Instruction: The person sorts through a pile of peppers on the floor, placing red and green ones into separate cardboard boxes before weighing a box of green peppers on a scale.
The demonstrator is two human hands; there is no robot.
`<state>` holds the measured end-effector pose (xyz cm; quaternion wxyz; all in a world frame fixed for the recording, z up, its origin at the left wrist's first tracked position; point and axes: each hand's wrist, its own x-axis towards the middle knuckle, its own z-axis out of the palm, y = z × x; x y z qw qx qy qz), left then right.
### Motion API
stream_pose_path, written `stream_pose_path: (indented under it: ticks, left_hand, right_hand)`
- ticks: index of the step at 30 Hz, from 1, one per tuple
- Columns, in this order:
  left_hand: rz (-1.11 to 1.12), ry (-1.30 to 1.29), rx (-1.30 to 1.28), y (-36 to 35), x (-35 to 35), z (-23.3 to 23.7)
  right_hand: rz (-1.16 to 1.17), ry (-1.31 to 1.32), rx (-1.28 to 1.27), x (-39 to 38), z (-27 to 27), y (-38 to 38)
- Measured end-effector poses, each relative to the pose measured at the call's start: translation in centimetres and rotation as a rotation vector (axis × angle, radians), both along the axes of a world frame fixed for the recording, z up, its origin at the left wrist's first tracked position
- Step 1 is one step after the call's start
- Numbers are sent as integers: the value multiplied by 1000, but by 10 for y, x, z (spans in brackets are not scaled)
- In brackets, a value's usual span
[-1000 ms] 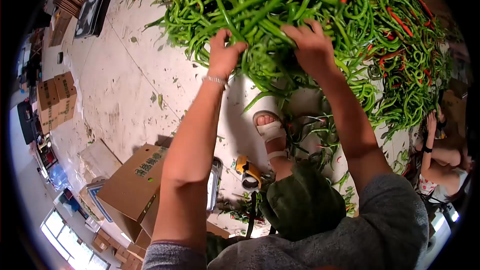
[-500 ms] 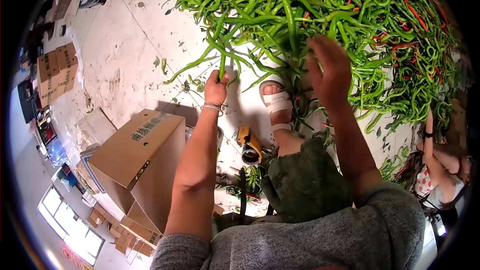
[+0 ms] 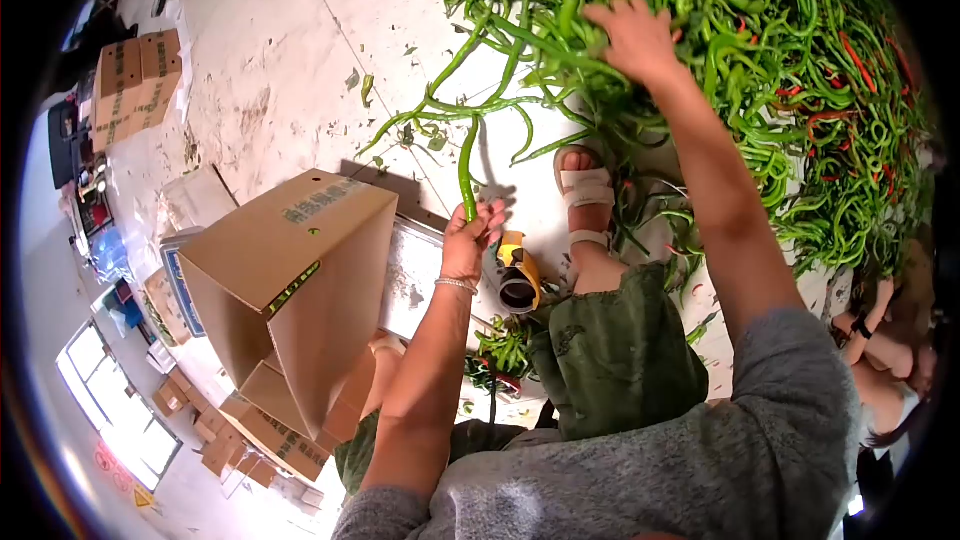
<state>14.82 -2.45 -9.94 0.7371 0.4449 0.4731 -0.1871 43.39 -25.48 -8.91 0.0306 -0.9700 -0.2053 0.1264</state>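
A long green chili pepper points away from my left hand, which grips its near end between thumb and fingers. My right hand lies over the near edge of a big pile of green chili peppers, fingers spread and touching them. Some red peppers show among the green ones. Several loose peppers stretch over the floor in front of my left hand. What lies beneath my right palm is hidden.
An open cardboard box stands at my left. A yellow cylindrical object with a dark round opening lies by my sandalled foot. Small peppers lie below it. Another person's arm shows at the right edge.
My left hand has drawn back toward my body with the pepper in its grip. My right hand has moved forward onto the pile. The whole view has shifted a little.
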Motion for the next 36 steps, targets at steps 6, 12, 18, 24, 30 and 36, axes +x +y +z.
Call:
stream_pose_path:
  ticks: [6,12,18,24,30,36]
  left_hand:
    - [161,-195,-196,4,-11,-2]
    - [244,-321,-386,4,-20,10]
    - [267,-408,-482,-5,-16,34]
    - [228,-475,-221,5,8,47]
    - [20,-667,286,14,50,81]
    - [-242,-757,344,-2,67,112]
  right_hand:
    - [-6,-220,128,-57,8,-13]
    - [331,-561,591,-70,18,84]
    - [544,-17,-243,-62,-88,117]
    - [376,-74,543,-53,-36,102]
    - [-85,644,1715,-56,95,41]
    - [-124,879,1849,-91,98,56]
